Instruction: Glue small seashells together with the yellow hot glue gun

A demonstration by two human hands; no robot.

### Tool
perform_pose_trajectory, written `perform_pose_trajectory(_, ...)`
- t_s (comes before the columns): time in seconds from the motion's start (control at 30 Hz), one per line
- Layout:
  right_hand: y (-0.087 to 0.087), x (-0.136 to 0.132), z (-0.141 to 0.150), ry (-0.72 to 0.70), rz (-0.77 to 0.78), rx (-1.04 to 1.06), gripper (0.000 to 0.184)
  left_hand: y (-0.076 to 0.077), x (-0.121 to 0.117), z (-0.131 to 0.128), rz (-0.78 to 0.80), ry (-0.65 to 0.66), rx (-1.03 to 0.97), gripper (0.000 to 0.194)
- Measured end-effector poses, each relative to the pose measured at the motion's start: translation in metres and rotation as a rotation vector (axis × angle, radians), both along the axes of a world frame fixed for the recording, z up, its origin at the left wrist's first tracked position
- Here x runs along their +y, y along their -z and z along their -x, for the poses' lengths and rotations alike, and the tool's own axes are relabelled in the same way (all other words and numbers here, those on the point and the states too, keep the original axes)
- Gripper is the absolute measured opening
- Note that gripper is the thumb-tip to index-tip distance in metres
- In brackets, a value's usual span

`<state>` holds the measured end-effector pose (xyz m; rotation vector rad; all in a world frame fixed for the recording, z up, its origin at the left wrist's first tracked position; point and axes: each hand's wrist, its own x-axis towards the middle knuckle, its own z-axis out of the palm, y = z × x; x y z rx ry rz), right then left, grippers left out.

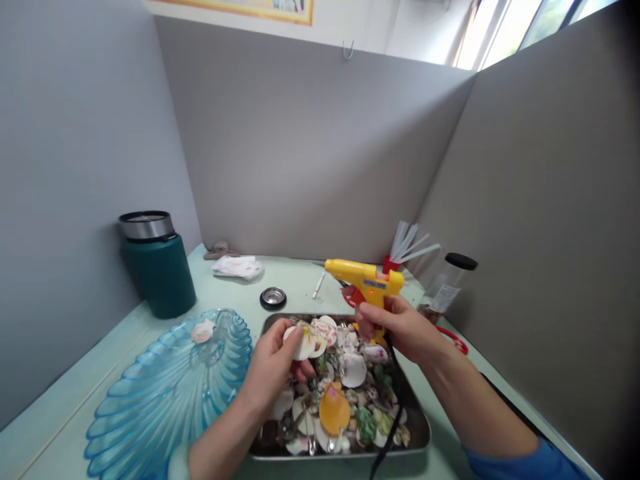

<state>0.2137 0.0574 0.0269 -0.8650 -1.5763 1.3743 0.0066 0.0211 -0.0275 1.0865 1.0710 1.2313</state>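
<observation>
In the head view, my right hand [390,317] is wrapped round the grip of a yellow hot glue gun [367,277], its nozzle pointing left and a small red light lit on its side. My left hand [277,353] pinches a white shell piece [301,343] with yellow marks between thumb and fingers. Beneath both hands lies a metal tray [425,433] heaped with shells and stones, among them an orange shell [334,410] and a white shell [353,370]. Left of my left hand is a blue shell-shaped glass dish [160,400] with one pale shell [203,331] on it.
A green flask [160,273] stands at the left, with a round black-rimmed lid [273,298] and a white cloth packet [237,267] behind the tray. Glue sticks [405,243] in a red holder and a clear jar [447,283] stand at the right. Grey partitions [310,147] enclose the table.
</observation>
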Motion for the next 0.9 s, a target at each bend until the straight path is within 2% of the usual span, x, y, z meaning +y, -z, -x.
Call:
perform_pose_trajectory(0.2, 0.011, 0.015, -0.01, -0.188, 0.059, -0.188, 0.026, 0.011, 0.004, 0.003, 0.012, -0.023, 0.008, 0.025)
perform_pose_trajectory(0.4, 0.012, 0.019, -0.009, -0.292, -0.039, -0.268, 0.022, 0.007, 0.0, 0.002, 0.054, -0.03, 0.017, 0.025)
perform_pose_trajectory(0.67, 0.022, 0.022, -0.009, -0.279, -0.028, -0.295, 0.023, 0.003, -0.004, 0.002, 0.07, -0.015, 0.015, 0.025)
perform_pose_trajectory(0.9, 0.019, 0.021, -0.006, -0.294, -0.011, -0.307, 0.025, 0.006, -0.006, 0.003, 0.065, -0.012, -0.041, 0.025)
